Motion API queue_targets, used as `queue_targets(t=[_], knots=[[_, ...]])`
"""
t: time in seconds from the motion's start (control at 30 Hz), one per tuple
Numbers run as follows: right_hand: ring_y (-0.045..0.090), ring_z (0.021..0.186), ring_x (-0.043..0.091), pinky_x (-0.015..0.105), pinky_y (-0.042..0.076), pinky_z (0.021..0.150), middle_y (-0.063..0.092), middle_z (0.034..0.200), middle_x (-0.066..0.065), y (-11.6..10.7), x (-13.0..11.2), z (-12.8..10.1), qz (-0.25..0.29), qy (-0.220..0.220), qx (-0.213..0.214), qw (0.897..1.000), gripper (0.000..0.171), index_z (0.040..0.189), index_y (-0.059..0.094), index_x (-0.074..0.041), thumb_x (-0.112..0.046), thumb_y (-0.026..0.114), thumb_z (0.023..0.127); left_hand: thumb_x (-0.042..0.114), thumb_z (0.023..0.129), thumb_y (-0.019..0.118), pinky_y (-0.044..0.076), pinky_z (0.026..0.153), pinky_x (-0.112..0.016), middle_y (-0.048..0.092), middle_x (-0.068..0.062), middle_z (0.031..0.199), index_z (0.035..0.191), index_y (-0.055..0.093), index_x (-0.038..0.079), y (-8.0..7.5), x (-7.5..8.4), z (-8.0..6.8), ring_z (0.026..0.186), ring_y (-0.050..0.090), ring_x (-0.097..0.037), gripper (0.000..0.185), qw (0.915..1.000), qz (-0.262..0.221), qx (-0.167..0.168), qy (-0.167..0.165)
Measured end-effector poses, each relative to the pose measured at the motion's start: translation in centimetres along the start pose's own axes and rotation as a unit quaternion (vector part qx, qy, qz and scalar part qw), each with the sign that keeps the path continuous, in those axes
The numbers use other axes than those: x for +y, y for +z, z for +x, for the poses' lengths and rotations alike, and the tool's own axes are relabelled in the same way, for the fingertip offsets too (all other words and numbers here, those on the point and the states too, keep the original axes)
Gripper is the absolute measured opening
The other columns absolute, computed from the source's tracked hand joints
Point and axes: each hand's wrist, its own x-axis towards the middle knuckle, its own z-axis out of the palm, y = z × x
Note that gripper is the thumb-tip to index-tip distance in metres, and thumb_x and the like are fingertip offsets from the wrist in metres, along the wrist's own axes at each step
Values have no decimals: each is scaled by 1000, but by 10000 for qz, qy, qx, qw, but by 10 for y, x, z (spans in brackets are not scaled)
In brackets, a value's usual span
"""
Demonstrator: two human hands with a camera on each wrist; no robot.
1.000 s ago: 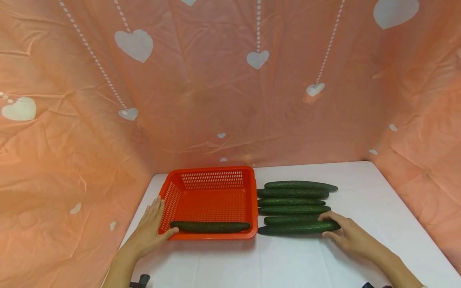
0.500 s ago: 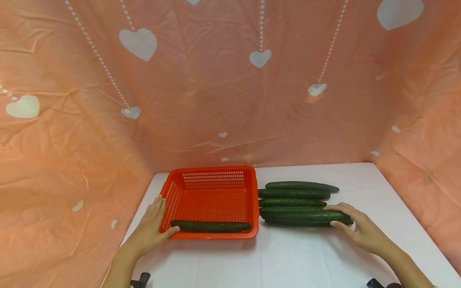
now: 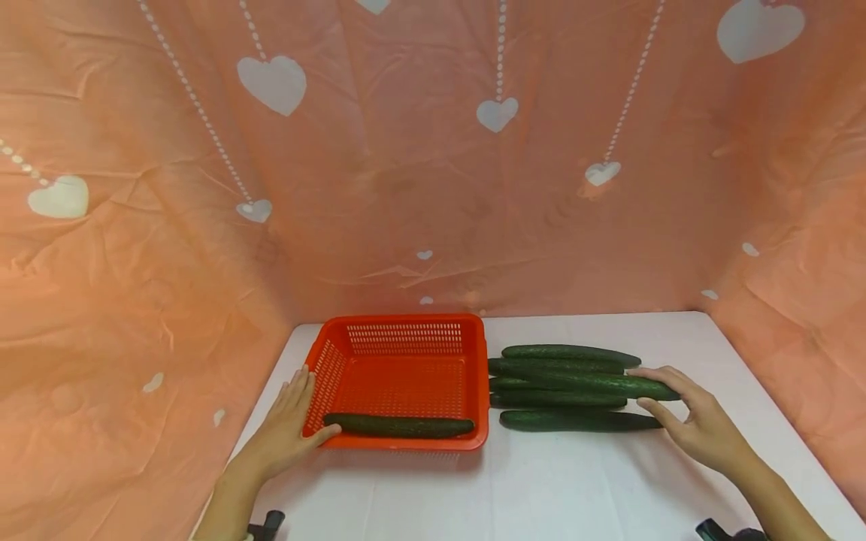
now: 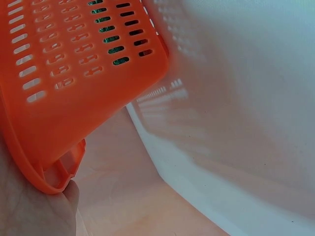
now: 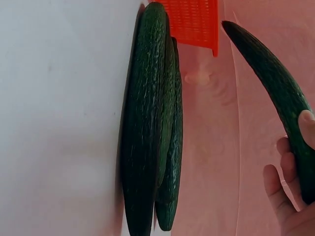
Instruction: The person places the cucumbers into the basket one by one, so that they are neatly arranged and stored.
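The right hand (image 3: 704,421) has its fingers curled around one end of a cucumber (image 3: 595,385) and holds it lifted, angled across the row of other cucumbers (image 3: 561,376) lying on the white table (image 3: 541,488) just right of the basket (image 3: 399,338). One more cucumber (image 3: 578,421) lies nearest the person in that row. The left hand (image 3: 287,428) rests against the basket's left wall, fingers straight, thumb touching the front rim. Inside the orange basket, a single cucumber (image 3: 399,426) lies along the front wall. Behind the basket hangs a pink cloth with white hearts (image 3: 271,83).
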Motion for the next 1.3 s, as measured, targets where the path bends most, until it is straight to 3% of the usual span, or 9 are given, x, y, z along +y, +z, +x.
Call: queue_targets(t=[0.13, 0.33, 0.7, 0.93, 1.1, 1.3], knots=[[58, 121, -9, 6, 37, 105, 70, 120, -9, 3, -1, 6, 53, 58, 90, 9999, 61, 135, 72, -11, 17, 81, 81, 61, 98, 69, -6, 133, -52, -1, -26, 178, 168, 12, -8, 1, 0, -1, 164, 0, -48, 114, 10000, -20, -2, -15], [58, 122, -9, 6, 37, 105, 70, 121, -9, 13, -7, 20, 161, 45, 76, 9998, 60, 136, 71, -12, 16, 81, 83, 57, 99, 70, 0, 132, -60, -1, -26, 178, 169, 12, -8, 0, 0, 1, 164, 0, -47, 112, 10000, 13, 7, 9], [61, 120, -1, 7, 41, 105, 71, 120, -9, 48, -30, 54, 406, -332, -178, 9985, 59, 138, 71, -17, 11, 81, 86, 59, 98, 70, 2, 132, -62, -1, -26, 178, 168, 12, -8, 1, 1, 2, 164, 0, -48, 113, 10000, 18, -4, -24], [66, 109, 9, 12, 48, 99, 72, 118, -7, 77, -42, 73, 526, -429, -382, 9970, 49, 135, 72, -15, 4, 82, 90, 61, 98, 69, -15, 130, -38, -2, -26, 178, 168, 12, -8, 1, 0, 1, 164, -1, -47, 114, 10000, -29, 11, -7], [67, 108, 13, 19, 52, 100, 73, 117, -7, 99, -50, 86, 677, -495, -529, 9951, 43, 133, 72, -13, -3, 82, 93, 62, 98, 68, -11, 132, -43, -2, -26, 178, 168, 12, -9, 1, 0, 1, 164, -1, -47, 114, 10000, -15, 24, 5], [67, 110, 13, 37, 59, 101, 73, 117, -8, 125, -65, 97, 932, -383, -836, 9914, 39, 134, 72, -15, -12, 81, 96, 60, 98, 69, -7, 133, -51, -1, -27, 178, 168, 12, -10, 1, 0, 1, 164, 0, -48, 114, 10000, 22, 43, 37]])
